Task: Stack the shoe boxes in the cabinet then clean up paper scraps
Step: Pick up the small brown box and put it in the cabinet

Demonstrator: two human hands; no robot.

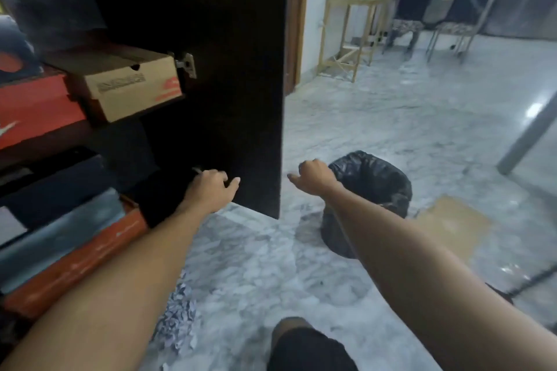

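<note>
Cabinet point(211, 39): dark, flat-panelled, door open, left of frame. Shoe boxes on its shelves: tan cardboard box point(132, 87) beside red box point(36, 105), upper left; orange box point(75, 262) under grey and dark ones, lower left. Paper scraps point(177, 322): small pale shreds heaped on marbled floor, bottom centre. Bin point(370, 190): round, crinkled black liner, centre. Left hand point(211, 190): fingers loosely spread, at door's lower edge. Right hand point(313, 175): fingers curled in, holding nothing.

A home: marble floor point(391, 129), dark cabinet point(211, 69), chairs point(458, 18) beyond.
</note>
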